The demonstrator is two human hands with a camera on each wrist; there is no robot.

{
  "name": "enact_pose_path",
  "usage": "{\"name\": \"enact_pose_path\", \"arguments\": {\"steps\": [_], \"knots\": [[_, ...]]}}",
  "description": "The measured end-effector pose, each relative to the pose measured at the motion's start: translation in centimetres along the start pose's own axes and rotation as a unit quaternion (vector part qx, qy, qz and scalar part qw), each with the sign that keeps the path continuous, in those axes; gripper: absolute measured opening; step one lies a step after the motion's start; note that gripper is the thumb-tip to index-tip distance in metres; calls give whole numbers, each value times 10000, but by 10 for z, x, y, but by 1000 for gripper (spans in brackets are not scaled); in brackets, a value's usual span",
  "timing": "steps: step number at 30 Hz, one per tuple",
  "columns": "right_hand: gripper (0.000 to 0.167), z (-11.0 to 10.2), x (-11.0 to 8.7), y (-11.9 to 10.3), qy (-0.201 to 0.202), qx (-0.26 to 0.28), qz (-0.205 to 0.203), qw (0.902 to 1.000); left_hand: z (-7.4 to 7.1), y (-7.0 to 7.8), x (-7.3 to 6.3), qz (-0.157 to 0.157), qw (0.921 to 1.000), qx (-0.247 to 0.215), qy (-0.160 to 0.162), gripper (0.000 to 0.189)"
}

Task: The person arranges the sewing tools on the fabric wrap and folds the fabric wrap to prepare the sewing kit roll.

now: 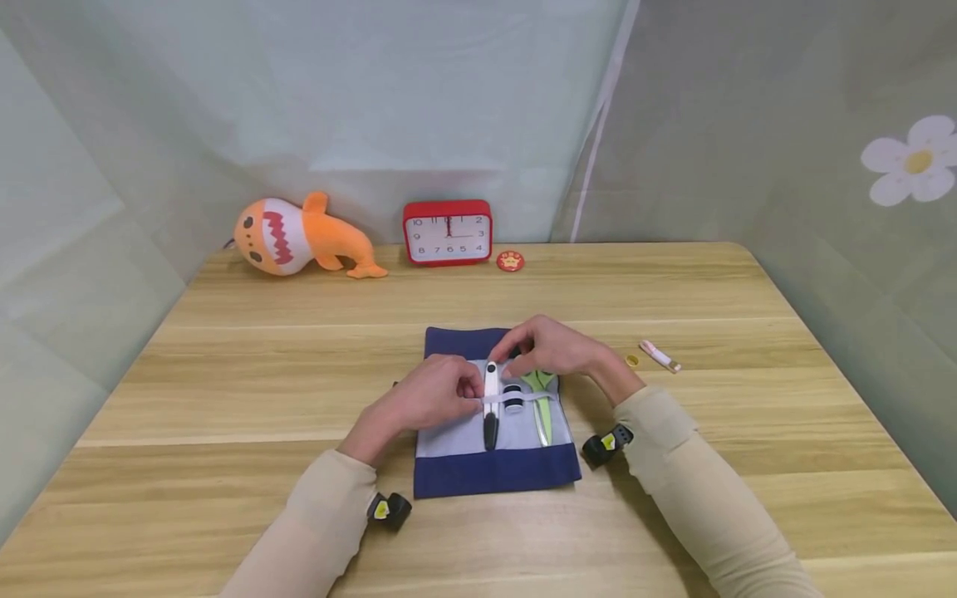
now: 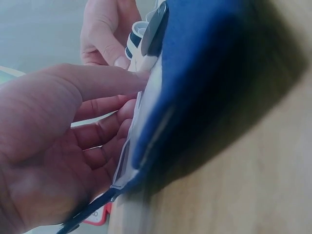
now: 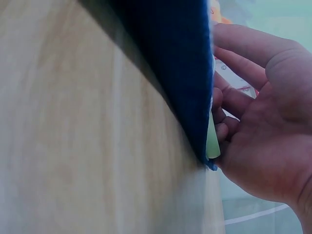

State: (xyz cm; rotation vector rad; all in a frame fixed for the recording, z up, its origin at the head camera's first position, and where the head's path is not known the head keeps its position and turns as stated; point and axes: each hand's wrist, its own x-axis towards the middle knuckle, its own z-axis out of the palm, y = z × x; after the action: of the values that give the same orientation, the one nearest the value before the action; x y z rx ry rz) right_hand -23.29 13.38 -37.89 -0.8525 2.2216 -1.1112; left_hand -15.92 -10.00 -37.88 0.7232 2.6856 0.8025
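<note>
A navy cloth sewing pouch [image 1: 493, 475] lies unfolded with its pale grey lining up. A white elastic band [image 1: 532, 397] crosses it over a white-and-black tool [image 1: 490, 407], a spool of black thread [image 1: 512, 397] and green-handled scissors [image 1: 543, 407]. My left hand [image 1: 435, 390] pinches the band just left of the tool; in the left wrist view its thumb [image 2: 112, 80] presses near the lining. My right hand [image 1: 557, 345] reaches over the pouch's far part, its index fingertip at the tool's top end and thumb beside it. Cloth hides its fingertips in the right wrist view.
To the right lie a small yellow round piece [image 1: 632, 360] and a rolled pinkish-white tape [image 1: 660, 356]. At the table's back stand an orange shark plush [image 1: 329, 237] and a red clock [image 1: 449, 232], with a red round badge [image 1: 511, 261] beside them.
</note>
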Motion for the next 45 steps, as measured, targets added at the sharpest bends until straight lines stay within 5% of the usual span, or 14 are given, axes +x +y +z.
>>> {"name": "enact_pose_path", "arguments": {"steps": [35,40,45], "knots": [[25,-1,0,1,-179,-91,-103,9997,1,-1,1,-5,10000,12,54,4],[29,-11,-3,-2,108,-203,54,9997,1,-1,2,3,10000,-10,61,4],[32,-36,-19,-11,902,-309,165,9953,1,0,1,-11,10000,60,54,5]]}}
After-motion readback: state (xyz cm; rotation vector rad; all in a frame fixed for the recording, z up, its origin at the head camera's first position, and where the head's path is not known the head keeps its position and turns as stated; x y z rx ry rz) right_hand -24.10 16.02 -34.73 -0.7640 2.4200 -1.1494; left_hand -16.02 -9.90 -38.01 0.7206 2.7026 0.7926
